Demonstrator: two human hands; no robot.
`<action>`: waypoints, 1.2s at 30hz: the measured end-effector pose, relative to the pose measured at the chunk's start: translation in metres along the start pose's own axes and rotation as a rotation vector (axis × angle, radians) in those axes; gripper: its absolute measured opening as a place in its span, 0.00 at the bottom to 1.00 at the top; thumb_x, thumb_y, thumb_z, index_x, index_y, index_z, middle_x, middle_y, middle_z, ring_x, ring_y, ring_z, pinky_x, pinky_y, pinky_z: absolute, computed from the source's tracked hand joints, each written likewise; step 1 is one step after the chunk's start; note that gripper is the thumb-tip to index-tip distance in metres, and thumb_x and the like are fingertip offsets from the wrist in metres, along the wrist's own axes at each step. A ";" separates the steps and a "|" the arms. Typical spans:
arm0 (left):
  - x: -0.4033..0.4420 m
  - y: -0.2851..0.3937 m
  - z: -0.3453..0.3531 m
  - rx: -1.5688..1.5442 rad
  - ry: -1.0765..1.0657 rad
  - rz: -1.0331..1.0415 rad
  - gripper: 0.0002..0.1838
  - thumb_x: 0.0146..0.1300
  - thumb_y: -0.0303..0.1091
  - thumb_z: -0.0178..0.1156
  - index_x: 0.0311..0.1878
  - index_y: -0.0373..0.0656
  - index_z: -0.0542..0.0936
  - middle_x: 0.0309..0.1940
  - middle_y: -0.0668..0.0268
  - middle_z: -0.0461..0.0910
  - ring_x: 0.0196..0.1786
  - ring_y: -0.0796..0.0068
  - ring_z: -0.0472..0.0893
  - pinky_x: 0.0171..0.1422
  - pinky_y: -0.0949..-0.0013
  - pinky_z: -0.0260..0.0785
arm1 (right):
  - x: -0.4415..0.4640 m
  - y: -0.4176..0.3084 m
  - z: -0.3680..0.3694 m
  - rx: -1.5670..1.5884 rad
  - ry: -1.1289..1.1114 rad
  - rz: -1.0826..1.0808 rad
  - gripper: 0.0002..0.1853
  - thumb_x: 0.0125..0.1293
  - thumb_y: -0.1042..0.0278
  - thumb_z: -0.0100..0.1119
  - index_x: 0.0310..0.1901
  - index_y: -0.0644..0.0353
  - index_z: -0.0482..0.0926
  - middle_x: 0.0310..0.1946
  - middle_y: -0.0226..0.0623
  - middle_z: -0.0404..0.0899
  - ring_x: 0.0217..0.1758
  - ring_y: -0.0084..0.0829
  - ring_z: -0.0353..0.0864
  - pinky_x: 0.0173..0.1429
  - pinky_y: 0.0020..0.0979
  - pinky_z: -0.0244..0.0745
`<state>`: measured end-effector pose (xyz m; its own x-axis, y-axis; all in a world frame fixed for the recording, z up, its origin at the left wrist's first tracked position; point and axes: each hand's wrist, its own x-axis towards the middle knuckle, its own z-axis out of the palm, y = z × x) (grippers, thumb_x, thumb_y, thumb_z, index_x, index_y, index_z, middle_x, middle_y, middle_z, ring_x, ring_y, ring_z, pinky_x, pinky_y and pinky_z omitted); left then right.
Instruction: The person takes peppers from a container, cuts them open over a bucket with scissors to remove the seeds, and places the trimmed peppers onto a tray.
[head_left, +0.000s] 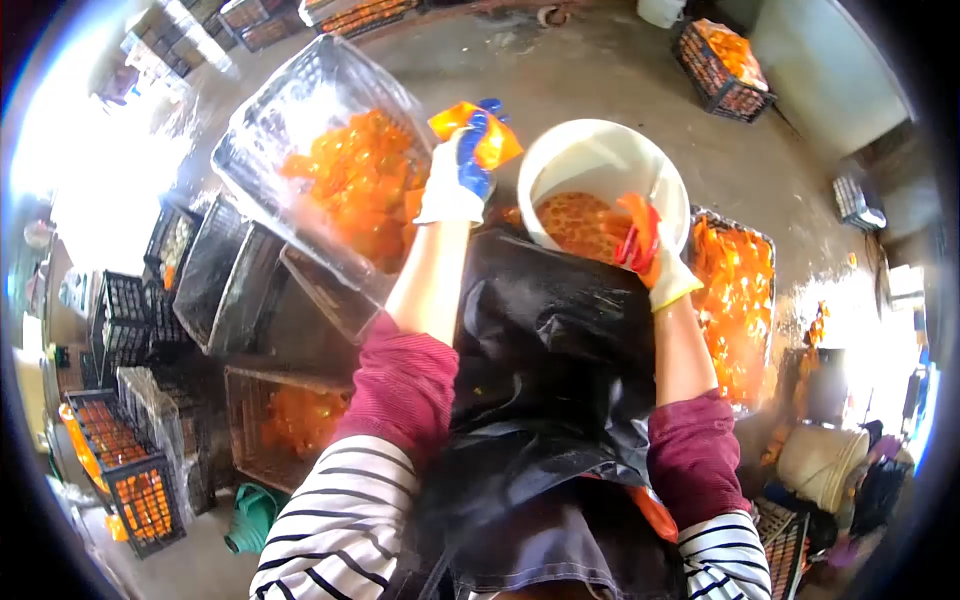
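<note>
My left hand (462, 170), in a white glove with blue on the fingers, is closed around a glossy orange piece (497, 146). It is raised between the crate and the bucket. To its left, a plastic-lined crate (262, 110) stands tilted, with a heap of wet orange pieces (350, 175) inside. My right hand (652, 255), gloved in red-orange and white with a yellow cuff, is over the near right rim of a white bucket (545, 150). Its fingers are curled, and what they hold is unclear. Orange-brown liquid or pulp (580, 222) covers the bucket's bottom.
On the right, close to the bucket, is a crate of orange pieces (735, 310). Another crate (240, 430) with orange contents lies lower left, near a green container (252, 520). Black crates (725, 85) stand around on the wet floor (480, 60). A black apron (550, 350) covers my lap.
</note>
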<state>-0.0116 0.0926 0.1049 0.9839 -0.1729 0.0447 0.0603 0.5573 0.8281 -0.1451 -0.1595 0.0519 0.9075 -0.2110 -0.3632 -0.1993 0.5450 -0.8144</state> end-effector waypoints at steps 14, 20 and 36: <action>0.011 -0.072 0.036 -0.023 -0.199 -0.286 0.24 0.66 0.47 0.59 0.57 0.39 0.73 0.52 0.61 0.78 0.54 0.66 0.78 0.61 0.64 0.71 | -0.003 0.000 0.002 -0.995 -0.200 -0.264 0.18 0.65 0.67 0.59 0.54 0.62 0.73 0.42 0.37 0.77 0.47 0.27 0.75 0.53 0.24 0.70; 0.012 -0.069 0.031 0.202 -0.344 -0.414 0.26 0.68 0.48 0.56 0.56 0.33 0.74 0.53 0.58 0.79 0.53 0.70 0.77 0.62 0.71 0.66 | -0.019 -0.013 0.018 -1.009 -0.274 -0.213 0.16 0.65 0.62 0.62 0.50 0.61 0.77 0.38 0.38 0.80 0.37 0.21 0.77 0.42 0.23 0.74; -0.009 -0.064 0.049 0.783 -0.327 -0.359 0.27 0.62 0.34 0.62 0.63 0.38 0.70 0.50 0.59 0.79 0.51 0.70 0.79 0.53 0.72 0.74 | 0.005 0.012 0.004 -0.850 -0.042 -0.252 0.14 0.69 0.69 0.55 0.53 0.63 0.76 0.43 0.37 0.80 0.44 0.29 0.76 0.51 0.26 0.71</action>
<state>-0.0327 0.0192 0.0789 0.8246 -0.5165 -0.2309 0.1044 -0.2622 0.9593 -0.1417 -0.1508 0.0418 0.9710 -0.2045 -0.1239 -0.1834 -0.3043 -0.9348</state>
